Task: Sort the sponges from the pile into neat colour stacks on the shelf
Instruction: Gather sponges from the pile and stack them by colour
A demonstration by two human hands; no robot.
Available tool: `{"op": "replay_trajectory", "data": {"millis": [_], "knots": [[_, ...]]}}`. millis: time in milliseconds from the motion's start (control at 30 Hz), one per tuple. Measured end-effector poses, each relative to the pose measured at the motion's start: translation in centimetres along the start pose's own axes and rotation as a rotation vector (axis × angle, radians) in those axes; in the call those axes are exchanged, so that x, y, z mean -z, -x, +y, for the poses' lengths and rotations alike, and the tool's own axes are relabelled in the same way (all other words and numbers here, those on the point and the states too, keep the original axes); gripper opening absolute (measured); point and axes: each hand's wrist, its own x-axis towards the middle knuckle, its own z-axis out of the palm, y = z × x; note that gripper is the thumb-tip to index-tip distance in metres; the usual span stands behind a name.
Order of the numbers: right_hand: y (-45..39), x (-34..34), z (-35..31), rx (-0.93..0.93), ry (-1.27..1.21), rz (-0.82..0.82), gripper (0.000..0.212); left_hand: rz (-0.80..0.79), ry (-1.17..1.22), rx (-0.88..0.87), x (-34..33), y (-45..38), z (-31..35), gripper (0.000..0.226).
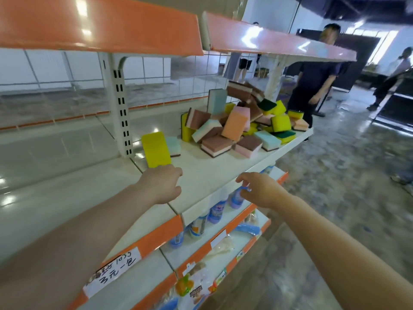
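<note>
Holding a yellow sponge (155,149) upright by its lower edge, the left hand (162,185) hides its fingertips. Just behind lies a pale blue sponge (173,145). Rightward, the pile (241,124) sits on the shelf (207,175), well beyond the right hand (259,189), whose fingers hang loosely spread, holding nothing.

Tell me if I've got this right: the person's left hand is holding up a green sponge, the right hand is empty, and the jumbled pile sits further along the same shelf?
Not quite. In the head view the sponge that the left hand grips is yellow, not green. The rest stands: the right hand holds nothing, and the jumbled pile sits further along the same shelf.
</note>
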Motion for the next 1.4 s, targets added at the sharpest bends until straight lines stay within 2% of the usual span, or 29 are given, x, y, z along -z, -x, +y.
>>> {"op": "replay_trajectory", "data": {"millis": [400,633,733,967,1400], "knots": [[-5.8,0.8,4.8,-0.065,-0.010,0.093,0.042,0.028,-0.071,-0.085,0.5,-9.3,1.7,0.043],[-9.4,1.9,9.3,-0.057,-0.001,0.149,0.044,0.031,-0.008,-0.109,-0.2,-13.7,4.0,0.040],[-11.4,2.7,11.3,-0.024,0.034,0.149,0.046,0.073,0.020,-0.071,-0.2,-15.5,5.5,0.038],[-16.2,4.3,15.6,0.079,0.084,0.137,0.051,0.138,0.078,0.056,-0.9,-19.1,8.5,0.049],[-22.3,4.9,20.1,0.265,0.085,0.061,0.061,0.307,0.157,0.181,-0.6,-24.5,12.5,0.053]]}}
